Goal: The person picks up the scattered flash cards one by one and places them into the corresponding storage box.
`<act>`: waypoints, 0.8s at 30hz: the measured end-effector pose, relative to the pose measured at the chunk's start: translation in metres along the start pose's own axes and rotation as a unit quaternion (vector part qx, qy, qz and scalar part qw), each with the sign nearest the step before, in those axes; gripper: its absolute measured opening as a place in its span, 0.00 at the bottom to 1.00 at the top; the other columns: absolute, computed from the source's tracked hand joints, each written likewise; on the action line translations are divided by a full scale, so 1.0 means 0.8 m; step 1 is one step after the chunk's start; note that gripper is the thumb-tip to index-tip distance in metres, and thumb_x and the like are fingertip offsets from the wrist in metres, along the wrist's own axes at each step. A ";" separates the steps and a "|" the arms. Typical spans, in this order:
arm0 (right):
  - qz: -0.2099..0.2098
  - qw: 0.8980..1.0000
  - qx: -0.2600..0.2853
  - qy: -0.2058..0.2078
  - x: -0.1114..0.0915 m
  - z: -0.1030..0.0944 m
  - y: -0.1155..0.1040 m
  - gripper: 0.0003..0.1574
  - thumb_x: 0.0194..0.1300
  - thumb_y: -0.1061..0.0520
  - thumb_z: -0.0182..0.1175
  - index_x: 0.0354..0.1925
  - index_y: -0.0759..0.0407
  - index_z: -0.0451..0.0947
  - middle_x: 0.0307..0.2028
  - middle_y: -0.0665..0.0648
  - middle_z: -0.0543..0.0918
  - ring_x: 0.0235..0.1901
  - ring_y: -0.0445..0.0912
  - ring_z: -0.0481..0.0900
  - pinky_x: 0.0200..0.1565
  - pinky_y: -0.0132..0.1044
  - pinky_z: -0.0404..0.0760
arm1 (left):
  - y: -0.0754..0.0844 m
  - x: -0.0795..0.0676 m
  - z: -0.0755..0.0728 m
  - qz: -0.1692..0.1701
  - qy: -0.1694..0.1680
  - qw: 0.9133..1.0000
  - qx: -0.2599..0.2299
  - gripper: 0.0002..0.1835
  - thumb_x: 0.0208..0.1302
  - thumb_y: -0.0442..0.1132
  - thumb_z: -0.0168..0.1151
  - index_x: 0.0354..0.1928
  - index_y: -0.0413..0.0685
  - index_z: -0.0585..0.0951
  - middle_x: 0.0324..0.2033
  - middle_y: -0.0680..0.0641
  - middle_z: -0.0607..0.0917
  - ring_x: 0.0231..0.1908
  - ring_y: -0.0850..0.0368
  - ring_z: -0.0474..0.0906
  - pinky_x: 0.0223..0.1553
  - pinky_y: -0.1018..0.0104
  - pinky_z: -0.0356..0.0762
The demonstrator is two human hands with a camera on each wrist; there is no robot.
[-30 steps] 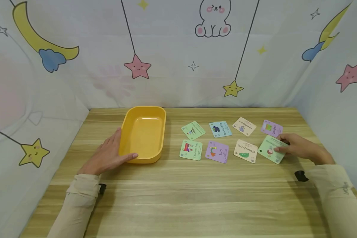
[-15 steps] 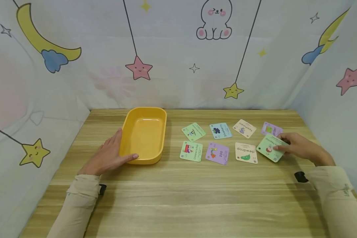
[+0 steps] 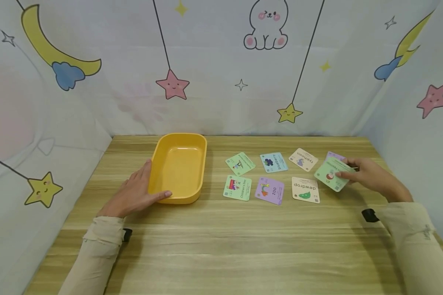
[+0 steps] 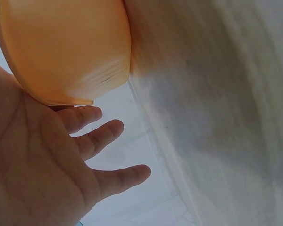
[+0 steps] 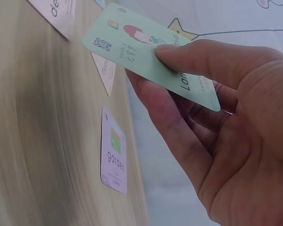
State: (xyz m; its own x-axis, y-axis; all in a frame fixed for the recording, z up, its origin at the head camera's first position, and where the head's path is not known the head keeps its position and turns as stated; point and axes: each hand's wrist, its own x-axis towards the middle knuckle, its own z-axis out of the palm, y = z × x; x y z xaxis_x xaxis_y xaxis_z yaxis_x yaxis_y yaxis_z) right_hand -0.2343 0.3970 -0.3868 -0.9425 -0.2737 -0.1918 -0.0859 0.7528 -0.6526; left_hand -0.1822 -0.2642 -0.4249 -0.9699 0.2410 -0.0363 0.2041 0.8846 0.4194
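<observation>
i see r hand pinching green card above table, l hand spread against tray. card's prob light, stiff-ish (maybe slick), so i'd pinch nr its edge.

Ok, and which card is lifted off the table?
The green card pinched in the right hand; the other seven cards, two of them green, lie on the table.

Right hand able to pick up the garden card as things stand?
Probably not yet: the right hand pinches a green card. The garden card itself lies uncovered in the right wrist view.
</observation>
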 end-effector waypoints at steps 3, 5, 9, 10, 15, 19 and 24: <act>0.003 1.000 0.000 0.008 0.003 -0.001 -0.006 0.24 0.74 0.49 0.62 0.55 0.68 0.75 0.46 0.63 0.84 0.36 0.40 0.84 0.40 0.40 0.86 | 0.000 0.000 0.000 0.002 0.003 1.000 -0.003 0.64 0.62 0.73 0.59 0.81 0.42 0.36 0.79 0.33 0.49 0.75 0.30 0.52 0.70 0.28 0.52; -0.005 1.000 0.003 0.012 0.005 -0.001 -0.009 0.23 0.74 0.50 0.62 0.53 0.69 0.76 0.44 0.63 0.85 0.36 0.40 0.84 0.39 0.41 0.86 | 0.000 0.000 -0.001 0.001 0.003 1.000 -0.004 0.65 0.62 0.73 0.59 0.81 0.42 0.36 0.79 0.33 0.49 0.75 0.30 0.52 0.70 0.28 0.52; -0.016 1.000 0.012 0.019 0.008 0.002 -0.011 0.22 0.73 0.52 0.63 0.53 0.69 0.77 0.45 0.64 0.84 0.36 0.41 0.84 0.39 0.41 0.86 | 0.000 -0.001 -0.001 0.001 0.003 1.000 -0.006 0.65 0.61 0.74 0.59 0.81 0.42 0.36 0.79 0.33 0.50 0.75 0.30 0.52 0.70 0.29 0.52; -0.018 1.000 0.014 0.021 0.009 0.003 -0.011 0.22 0.73 0.52 0.63 0.53 0.69 0.77 0.45 0.64 0.84 0.36 0.41 0.84 0.39 0.41 0.87 | 0.001 -0.001 -0.001 0.000 0.003 1.000 -0.006 0.65 0.61 0.74 0.59 0.81 0.42 0.36 0.79 0.33 0.50 0.75 0.30 0.53 0.70 0.29 0.52; -0.028 0.999 0.016 0.037 0.009 0.005 -0.014 0.21 0.73 0.52 0.62 0.51 0.70 0.78 0.42 0.63 0.84 0.34 0.41 0.84 0.38 0.41 0.86 | 0.002 -0.002 0.000 -0.002 0.003 1.000 -0.006 0.65 0.61 0.74 0.58 0.81 0.43 0.37 0.79 0.33 0.50 0.74 0.30 0.54 0.70 0.29 0.52; -0.041 0.998 0.013 0.050 0.008 0.005 -0.020 0.20 0.73 0.53 0.62 0.50 0.70 0.78 0.40 0.63 0.85 0.33 0.41 0.85 0.37 0.42 0.87 | 0.002 -0.003 0.000 -0.005 0.001 1.000 -0.002 0.65 0.61 0.75 0.58 0.81 0.43 0.36 0.79 0.33 0.50 0.74 0.30 0.53 0.70 0.28 0.52; -0.040 0.997 0.007 0.061 0.007 0.004 -0.029 0.23 0.74 0.50 0.62 0.53 0.70 0.77 0.41 0.63 0.86 0.32 0.41 0.85 0.36 0.40 0.86 | 0.002 -0.002 -0.001 -0.008 0.001 1.000 0.002 0.65 0.61 0.75 0.57 0.81 0.43 0.36 0.79 0.33 0.50 0.74 0.30 0.53 0.69 0.28 0.52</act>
State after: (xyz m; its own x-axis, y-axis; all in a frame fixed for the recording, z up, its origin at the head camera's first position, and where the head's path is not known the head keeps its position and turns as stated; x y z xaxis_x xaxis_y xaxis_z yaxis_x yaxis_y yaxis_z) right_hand -0.2366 0.3763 -0.3755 -0.9653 -0.2567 -0.0487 -0.1585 0.7234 -0.6720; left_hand -0.1805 -0.2635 -0.4239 -0.9731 0.2268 -0.0412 0.1898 0.8899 0.4149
